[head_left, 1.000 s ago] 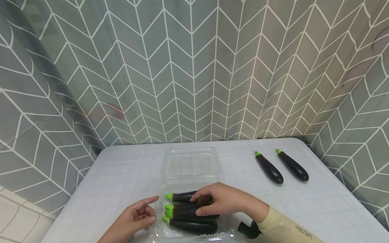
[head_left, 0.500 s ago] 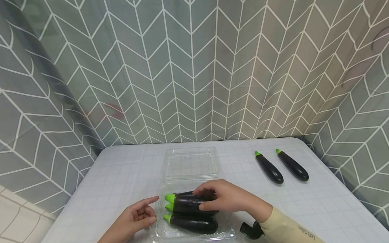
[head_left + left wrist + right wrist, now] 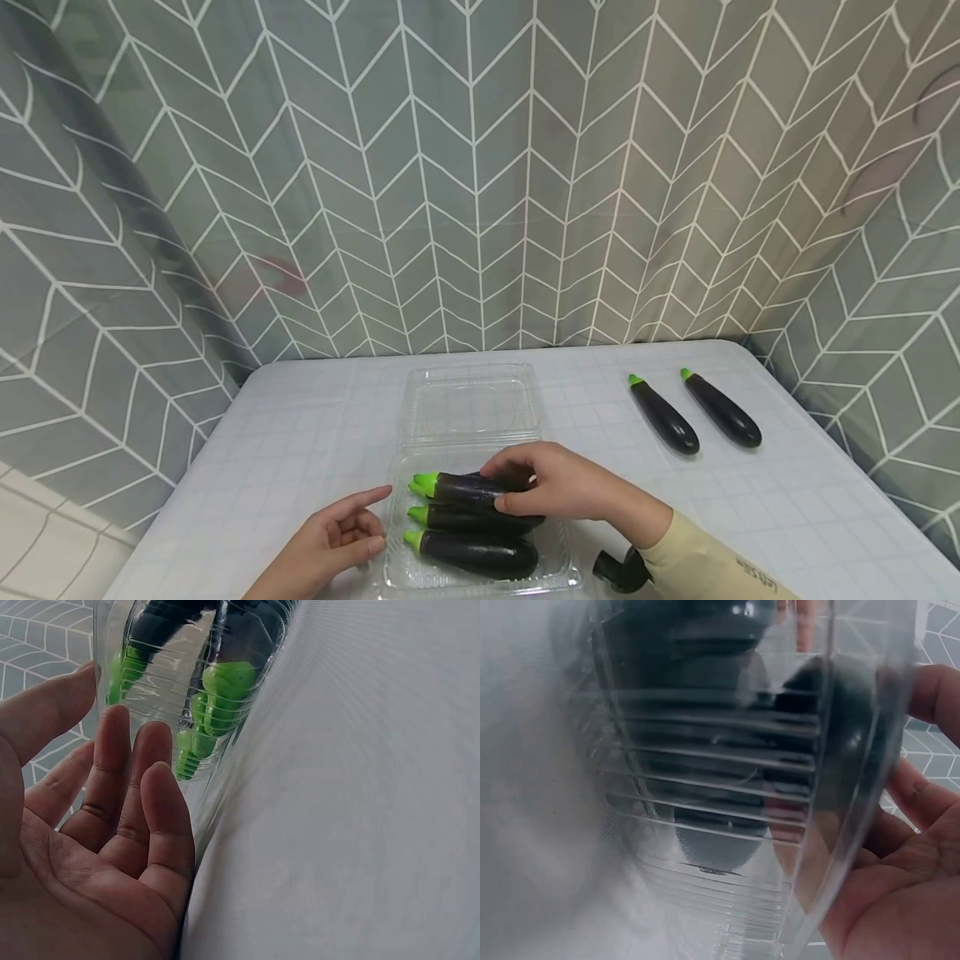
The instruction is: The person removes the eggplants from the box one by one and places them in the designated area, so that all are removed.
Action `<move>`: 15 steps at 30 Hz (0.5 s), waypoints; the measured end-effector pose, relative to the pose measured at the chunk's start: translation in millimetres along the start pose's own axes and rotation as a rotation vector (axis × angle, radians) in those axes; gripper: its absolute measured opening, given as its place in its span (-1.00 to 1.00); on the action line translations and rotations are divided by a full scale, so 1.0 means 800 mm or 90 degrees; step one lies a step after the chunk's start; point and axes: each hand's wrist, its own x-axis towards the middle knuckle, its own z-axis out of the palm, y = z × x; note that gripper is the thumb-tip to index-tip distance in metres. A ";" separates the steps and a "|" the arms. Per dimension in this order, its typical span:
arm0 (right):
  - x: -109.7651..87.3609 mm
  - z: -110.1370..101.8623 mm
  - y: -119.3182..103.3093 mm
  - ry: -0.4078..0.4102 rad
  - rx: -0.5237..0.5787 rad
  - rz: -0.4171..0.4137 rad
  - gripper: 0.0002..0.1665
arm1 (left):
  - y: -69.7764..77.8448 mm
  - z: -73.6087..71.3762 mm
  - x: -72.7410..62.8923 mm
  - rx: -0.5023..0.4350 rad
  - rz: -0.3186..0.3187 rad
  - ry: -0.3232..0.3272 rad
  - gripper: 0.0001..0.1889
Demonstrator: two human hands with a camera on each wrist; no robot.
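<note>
A clear plastic clamshell box (image 3: 561,557) lies with its lid (image 3: 472,408) folded back. Several dark eggplants with green stem ends are inside, including a front one (image 3: 476,554) and a middle one (image 3: 465,519). My right hand (image 3: 551,483) grips an upper eggplant (image 3: 463,491) between thumb and fingers, above another whose stem shows just behind it. Through the box wall, the right wrist view shows a rounded eggplant end (image 3: 847,735) near the fingers. My left hand (image 3: 330,533) stays at the box's left rim, fingers relaxed; whether they touch the wall is unclear.
Two more eggplants, one (image 3: 666,415) beside the other (image 3: 722,408), lie on the white-covered table (image 3: 315,433) at the back right. A black object (image 3: 621,572) is by the right forearm. A patterned curtain (image 3: 480,183) surrounds the table's back and sides.
My right hand has lifted the gripped eggplant from the middle of the box and shifted it backward, uncovering the middle one. The front eggplant moved slightly. My left hand has stayed put.
</note>
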 end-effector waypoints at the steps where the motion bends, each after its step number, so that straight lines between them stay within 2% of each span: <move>1: 0.000 0.000 0.000 -0.002 0.003 -0.001 -0.61 | 0.000 0.000 0.000 0.001 0.002 -0.001 -0.31; 6: 0.000 -0.001 0.000 0.007 0.008 -0.001 -0.50 | 0.000 0.000 -0.001 0.004 0.010 -0.007 -0.31; 15: -0.005 -0.004 -0.003 0.041 0.083 0.016 -0.48 | 0.000 0.000 -0.002 0.011 0.026 -0.020 -0.31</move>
